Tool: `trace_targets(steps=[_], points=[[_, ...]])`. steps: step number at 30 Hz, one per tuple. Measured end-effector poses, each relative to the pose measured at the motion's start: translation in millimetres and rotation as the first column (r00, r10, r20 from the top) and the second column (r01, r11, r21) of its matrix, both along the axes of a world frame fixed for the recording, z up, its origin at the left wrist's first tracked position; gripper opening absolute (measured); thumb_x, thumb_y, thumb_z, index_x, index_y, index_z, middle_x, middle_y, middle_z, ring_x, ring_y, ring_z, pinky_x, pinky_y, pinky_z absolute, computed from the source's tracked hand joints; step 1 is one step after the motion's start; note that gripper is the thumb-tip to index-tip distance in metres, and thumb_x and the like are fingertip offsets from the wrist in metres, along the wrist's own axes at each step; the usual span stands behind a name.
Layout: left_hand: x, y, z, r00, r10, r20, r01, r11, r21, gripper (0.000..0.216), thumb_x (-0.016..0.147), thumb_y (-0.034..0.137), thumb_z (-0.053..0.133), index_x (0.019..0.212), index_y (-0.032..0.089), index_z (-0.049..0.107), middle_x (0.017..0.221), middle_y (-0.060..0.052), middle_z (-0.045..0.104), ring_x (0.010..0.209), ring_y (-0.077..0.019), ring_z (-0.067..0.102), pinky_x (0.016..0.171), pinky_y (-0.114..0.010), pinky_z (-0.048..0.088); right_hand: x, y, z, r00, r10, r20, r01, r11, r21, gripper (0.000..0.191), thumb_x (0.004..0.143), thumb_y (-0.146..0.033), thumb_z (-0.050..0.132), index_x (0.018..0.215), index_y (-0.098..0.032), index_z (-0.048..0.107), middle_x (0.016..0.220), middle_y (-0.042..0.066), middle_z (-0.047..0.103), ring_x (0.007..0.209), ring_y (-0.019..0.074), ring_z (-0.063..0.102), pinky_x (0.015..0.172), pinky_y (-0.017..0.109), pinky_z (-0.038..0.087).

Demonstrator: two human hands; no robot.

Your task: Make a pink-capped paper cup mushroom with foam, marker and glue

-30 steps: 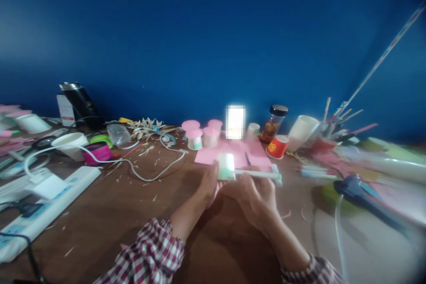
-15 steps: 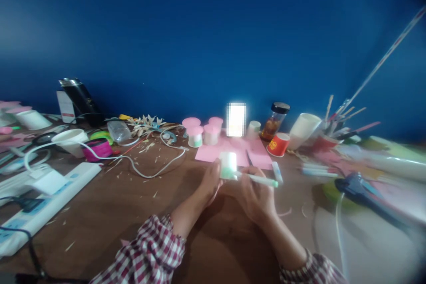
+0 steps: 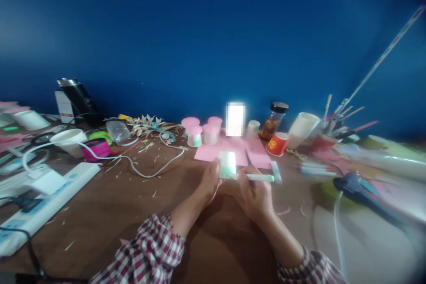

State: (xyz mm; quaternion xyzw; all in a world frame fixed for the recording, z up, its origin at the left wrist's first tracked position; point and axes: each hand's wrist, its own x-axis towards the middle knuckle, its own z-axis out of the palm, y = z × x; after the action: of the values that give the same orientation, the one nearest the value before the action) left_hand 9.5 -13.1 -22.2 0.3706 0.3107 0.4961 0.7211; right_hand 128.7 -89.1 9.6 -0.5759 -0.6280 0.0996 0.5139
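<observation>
My left hand (image 3: 211, 181) is closed round the left side of a small white paper cup (image 3: 227, 164) whose lower part is coloured green. In my right hand (image 3: 256, 193) a white marker with a green end (image 3: 261, 178) is gripped; its tip side points left at the cup's lower right edge. Whether the tip touches the cup I cannot tell. Just beyond the hands lies pink paper (image 3: 213, 152), with a dark slim tool (image 3: 248, 158) on it. A pale marker cap or tube (image 3: 276, 172) rests right of my right hand.
Several white cups with pink round tops (image 3: 194, 137) stand behind the paper. A red cup (image 3: 277, 143), a dark-lidded jar (image 3: 274, 120) and a white cup (image 3: 302, 129) are at right. A glue gun (image 3: 361, 188) lies nearer. At left are a power strip (image 3: 56, 206) and cables.
The marker in my right hand has swung a little, its green end rising slightly and shifting left. My left hand keeps its hold on the cup.
</observation>
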Motion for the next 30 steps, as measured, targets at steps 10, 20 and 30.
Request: trace_targets(steps=[10,20,30], points=[[-0.5,0.2,-0.2,1.0,-0.009,0.024,0.009,1.0,-0.002,0.052,0.077,0.065,0.052,0.093,0.017,0.061,0.084,-0.006,0.065,0.078,-0.0174,0.059,0.081,-0.035,0.046,0.5,0.0,2.9,1.0,-0.017,0.019,0.017,1.0,0.002,0.016,0.09,-0.027,0.048,0.081,-0.018,0.057,0.062,0.0,0.057,0.052,0.0125,0.05,0.051,0.025,0.039],[-0.7,-0.1,1.4,0.999,-0.028,0.03,0.028,1.0,0.011,0.05,0.079,0.064,0.051,0.092,0.016,0.06,0.081,-0.004,0.063,0.075,-0.0151,0.058,0.078,-0.032,0.046,-2.3,1.3,0.9,0.998,-0.024,-0.052,0.023,1.0,-0.019,0.02,0.091,-0.031,0.047,0.079,-0.018,0.058,0.058,-0.002,0.054,0.049,0.0112,0.046,0.048,0.023,0.036],[-1.1,-3.6,5.5,0.998,-0.003,-0.062,0.004,1.0,0.015,0.049,0.079,0.064,0.051,0.089,0.017,0.058,0.077,-0.002,0.058,0.071,-0.0129,0.054,0.071,-0.027,0.045,-0.4,2.7,-0.1,0.994,-0.07,-0.084,0.067,0.997,-0.033,0.021,0.091,-0.03,0.046,0.077,-0.018,0.057,0.057,-0.003,0.053,0.051,0.0105,0.047,0.05,0.021,0.036]])
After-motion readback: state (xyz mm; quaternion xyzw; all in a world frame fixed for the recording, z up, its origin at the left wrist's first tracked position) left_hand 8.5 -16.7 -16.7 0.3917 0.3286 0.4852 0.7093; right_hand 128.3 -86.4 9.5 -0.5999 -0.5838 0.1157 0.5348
